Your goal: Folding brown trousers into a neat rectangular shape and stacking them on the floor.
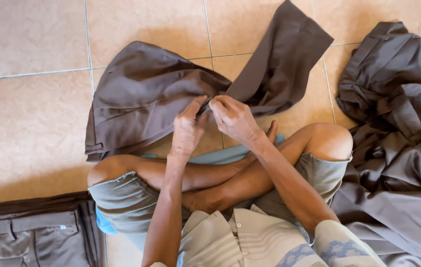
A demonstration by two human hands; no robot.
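Head view: left hand (187, 129) and right hand (233, 118) pinch closed on crumpled brown trousers (146, 94).

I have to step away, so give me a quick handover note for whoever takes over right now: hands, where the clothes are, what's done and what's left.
Left hand: pinching the brown trousers at the crotch seam.
Right hand: gripping the same spot, right beside the left.
The trousers lie spread on the tiled floor in front of the crossed legs, one leg out to the upper right, not folded.
Done: a folded stack of trousers sits at the lower left.
Left: the pair in hand, plus the loose heap of dark garments on the right.
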